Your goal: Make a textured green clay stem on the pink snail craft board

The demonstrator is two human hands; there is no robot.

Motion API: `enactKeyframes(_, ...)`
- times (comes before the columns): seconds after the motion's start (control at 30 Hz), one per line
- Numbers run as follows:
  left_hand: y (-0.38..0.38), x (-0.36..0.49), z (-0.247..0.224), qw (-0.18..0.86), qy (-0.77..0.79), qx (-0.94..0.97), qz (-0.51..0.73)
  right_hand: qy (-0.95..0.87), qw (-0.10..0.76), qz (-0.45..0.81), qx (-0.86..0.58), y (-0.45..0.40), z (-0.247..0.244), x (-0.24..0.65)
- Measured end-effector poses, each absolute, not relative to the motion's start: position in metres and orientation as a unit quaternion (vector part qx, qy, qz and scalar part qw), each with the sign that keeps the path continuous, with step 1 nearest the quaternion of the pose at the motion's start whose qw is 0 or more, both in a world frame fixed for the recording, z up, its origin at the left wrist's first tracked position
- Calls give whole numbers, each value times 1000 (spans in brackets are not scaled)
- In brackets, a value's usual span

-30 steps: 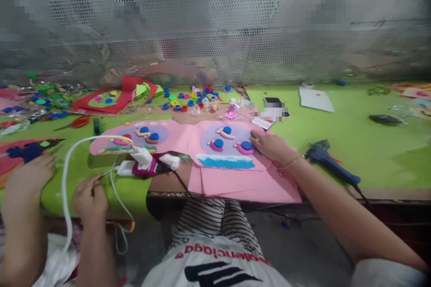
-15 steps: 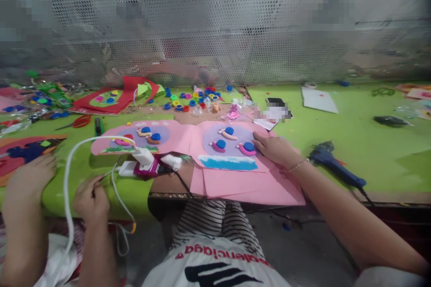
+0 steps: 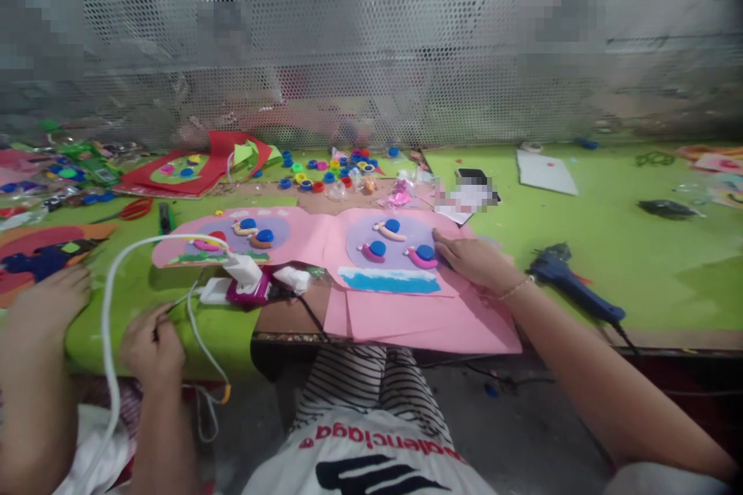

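Observation:
My right hand lies flat on the right half of an open pink paper booklet, fingers stretched out at the edge of a purple circle. Just left of my fingertips is a pink clay snail with a blue bottle-cap shell. Two more such snails, one cream and one pink, are on the same circle. Below them runs a blue and white painted strip. The booklet's left half carries three more snails. My left hand is not in view.
A co-worker's two hands are at the left, one closed on a thin dark thing. A power strip with white plugs and cables overlaps the booklet's front. A glue gun lies to the right. Several bottle caps, scissors and a phone lie behind.
The whole scene has shifted slightly to the left in view. My right hand stays in place on the booklet.

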State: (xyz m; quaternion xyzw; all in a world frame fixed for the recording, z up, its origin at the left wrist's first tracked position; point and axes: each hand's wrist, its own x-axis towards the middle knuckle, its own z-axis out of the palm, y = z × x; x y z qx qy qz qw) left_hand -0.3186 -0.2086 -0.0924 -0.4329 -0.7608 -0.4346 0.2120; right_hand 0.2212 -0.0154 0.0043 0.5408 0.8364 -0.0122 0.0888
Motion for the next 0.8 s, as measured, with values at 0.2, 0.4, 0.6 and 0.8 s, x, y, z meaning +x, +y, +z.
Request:
enactKeyframes(0.2,-210,-316,-91,211,-760,-438,-431,829,55,-16,556,-13,1,228)
enactKeyframes(0.4,-210,-318,-93,213,-761,-438,-428,827,71,-36,556,-15,0,225)
enactKeyframes(0.6,-210,-316,-90,215,-759,-441,-429,841,74,-34,535,-24,4,229)
enactKeyframes(0.8,-211,-311,-87,203,-770,-433,-422,860,61,-30,505,-33,4,230)
